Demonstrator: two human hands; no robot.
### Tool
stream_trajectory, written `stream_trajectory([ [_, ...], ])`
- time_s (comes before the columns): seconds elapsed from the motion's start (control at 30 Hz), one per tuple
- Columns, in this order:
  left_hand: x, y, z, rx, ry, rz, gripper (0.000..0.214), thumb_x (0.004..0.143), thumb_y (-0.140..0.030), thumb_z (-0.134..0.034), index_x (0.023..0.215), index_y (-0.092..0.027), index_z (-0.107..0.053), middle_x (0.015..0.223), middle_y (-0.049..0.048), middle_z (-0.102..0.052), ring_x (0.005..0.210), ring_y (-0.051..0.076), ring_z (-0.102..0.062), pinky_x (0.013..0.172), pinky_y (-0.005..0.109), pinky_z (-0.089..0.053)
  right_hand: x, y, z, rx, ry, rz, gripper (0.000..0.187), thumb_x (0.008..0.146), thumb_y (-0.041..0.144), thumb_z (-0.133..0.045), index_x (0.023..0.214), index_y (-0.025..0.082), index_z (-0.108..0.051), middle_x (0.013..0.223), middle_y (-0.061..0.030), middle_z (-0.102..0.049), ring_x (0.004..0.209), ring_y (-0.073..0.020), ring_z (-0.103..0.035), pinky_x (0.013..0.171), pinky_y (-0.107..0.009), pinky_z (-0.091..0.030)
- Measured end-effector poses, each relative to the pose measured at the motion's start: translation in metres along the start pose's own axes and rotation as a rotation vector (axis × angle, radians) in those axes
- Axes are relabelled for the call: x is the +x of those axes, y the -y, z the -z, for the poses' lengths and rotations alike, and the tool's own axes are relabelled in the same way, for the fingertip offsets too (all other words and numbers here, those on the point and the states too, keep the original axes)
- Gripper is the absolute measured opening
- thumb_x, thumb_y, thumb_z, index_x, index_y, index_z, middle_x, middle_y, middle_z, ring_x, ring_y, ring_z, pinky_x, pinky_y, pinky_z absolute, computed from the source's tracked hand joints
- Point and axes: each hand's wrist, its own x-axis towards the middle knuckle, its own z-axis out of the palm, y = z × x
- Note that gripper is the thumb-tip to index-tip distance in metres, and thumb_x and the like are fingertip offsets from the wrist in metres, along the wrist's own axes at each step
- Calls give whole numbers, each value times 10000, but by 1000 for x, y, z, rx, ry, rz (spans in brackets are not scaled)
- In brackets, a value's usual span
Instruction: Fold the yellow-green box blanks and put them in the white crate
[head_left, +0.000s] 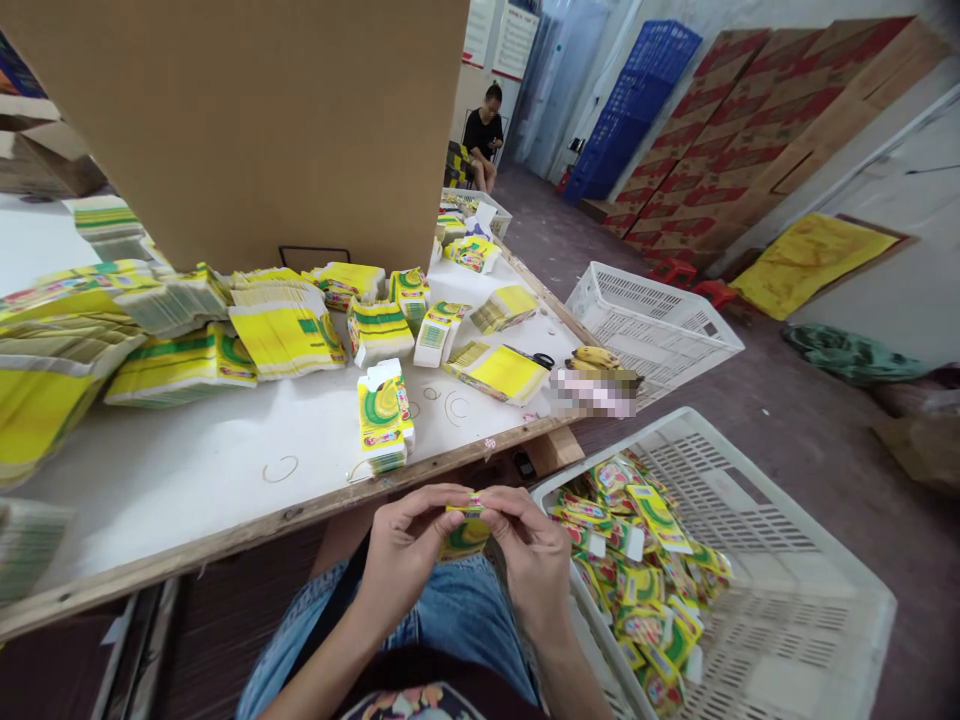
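Observation:
Both my hands meet over my lap, just below the table's front edge. My left hand (409, 550) and my right hand (529, 555) each pinch the top of one small yellow-green packet (465, 535) between thumb and fingers. Its lower part hangs between my palms. On the white table (187, 470) above my hands stands a small stack of the same yellow-green packets (384, 415). To my right a white plastic crate (817, 590) holds several finished packets (645, 570).
Piles of flat yellow packets (180, 340) cover the table's back, in front of a large cardboard sheet (247, 120). Rubber bands (281, 468), scissors (536, 358) and bananas (596, 358) lie on the table. An empty crate (652, 320) sits beyond. A seated person (484, 135) is far back.

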Motion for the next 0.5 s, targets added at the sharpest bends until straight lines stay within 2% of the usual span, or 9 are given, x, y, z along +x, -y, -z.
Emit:
stream_trajectory([
  [0.07, 2, -1, 3, 39, 15, -7, 191, 887, -231, -660, 1047, -177, -749, 1132, 111, -771, 1062, 247, -725, 927, 339, -587, 3, 1, 14, -172, -61, 54, 120, 890, 253, -662, 838, 243, -770, 836, -35, -740, 788, -214, -684, 717, -341, -557],
  [0.13, 6, -1, 15, 203, -29, -101, 292, 908, -248, -633, 1191, -193, -679, 1306, 124, -691, 1231, 263, -639, 1060, 407, -510, 10, 0, 41, -320, -197, 91, 137, 901, 285, -647, 860, 224, -762, 865, -63, -721, 816, -237, -648, 788, -401, -518],
  [0.2, 15, 2, 34, 469, -127, -242, 374, 899, -263, -644, 1269, -204, -626, 1427, 130, -598, 1367, 277, -515, 1172, 478, -379, 17, -5, 74, -448, -387, 132, 139, 856, 308, -699, 878, 189, -769, 907, -101, -679, 938, -282, -590, 970, -504, -394],
  [0.23, 20, 4, 45, 601, -164, -295, 401, 894, -273, -648, 1287, -200, -612, 1462, 137, -562, 1413, 288, -455, 1198, 513, -325, 20, -8, 90, -633, -462, 164, 193, 839, 362, -708, 861, 183, -777, 917, -109, -661, 963, -299, -579, 1010, -539, -345],
  [0.3, 30, 12, 67, 824, -226, -308, 465, 877, -325, -664, 1316, -187, -598, 1491, 152, -525, 1466, 325, -363, 1209, 580, -264, 24, -14, 110, -829, -469, 172, 293, 850, 444, -674, 893, 175, -782, 962, -123, -641, 1000, -317, -569, 1039, -562, -301],
  [0.33, 35, 16, 76, 899, -223, -291, 455, 876, -359, -658, 1293, -181, -619, 1479, 156, -540, 1452, 341, -385, 1197, 599, -278, 25, -16, 114, -850, -440, 171, 328, 858, 474, -654, 907, 175, -781, 966, -123, -634, 999, -316, -571, 1024, -548, -326],
  [0.4, 42, 24, 91, 993, -198, -248, 405, 905, -404, -605, 1226, -167, -671, 1417, 157, -603, 1374, 345, -499, 1154, 587, -372, 24, -20, 106, -762, -341, 133, 346, 876, 489, -622, 919, 181, -773, 956, -116, -640, 976, -300, -584, 960, -494, -400],
  [0.5, 47, 25, 102, 1040, -157, -256, 354, 956, -412, -519, 1085, -172, -745, 1269, 134, -714, 1236, 323, -635, 1070, 527, -499, 22, -20, 71, -532, -179, 7, 296, 890, 452, -610, 907, 199, -763, 945, -103, -686, 911, -263, -605, 825, -399, -469],
])
